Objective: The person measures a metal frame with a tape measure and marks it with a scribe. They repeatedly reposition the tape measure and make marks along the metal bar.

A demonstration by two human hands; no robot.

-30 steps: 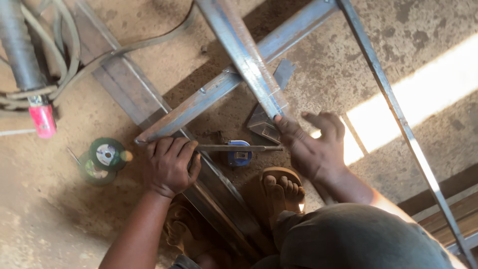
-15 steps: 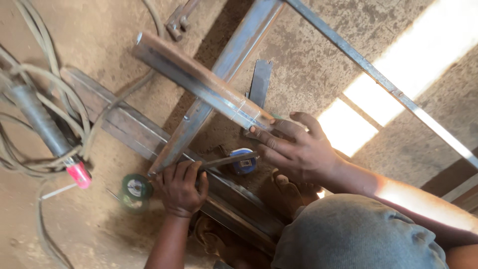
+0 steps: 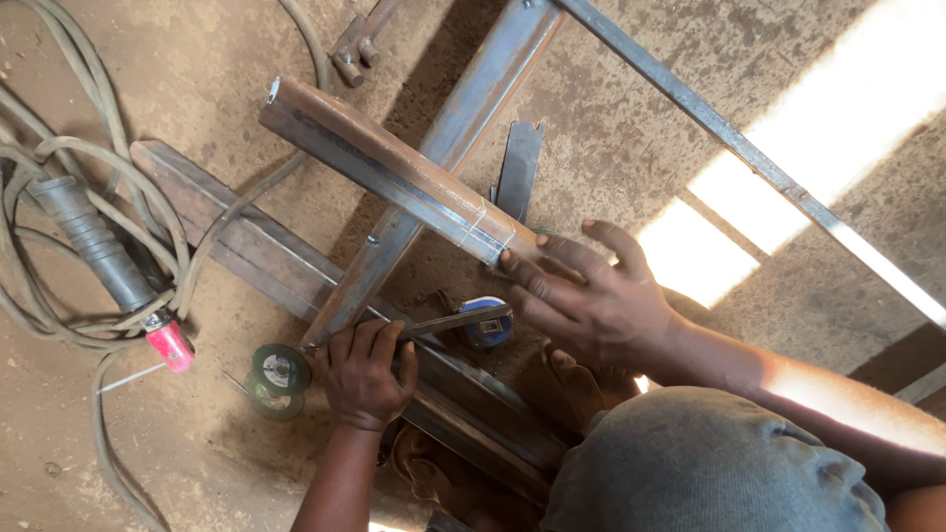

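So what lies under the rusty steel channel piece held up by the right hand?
Under the rusty steel channel gripped by the right hand a long grey steel bar crosses, over the dusty concrete floor. Where they cross, the bar's surface is hidden.

Only one label in your view: the round paper label on the green cutting disc, lying flat on the dirt floor just beside your left hand. Label is whitish with dark markings, sits at the disc's centre. No packages, signs or screens visible.
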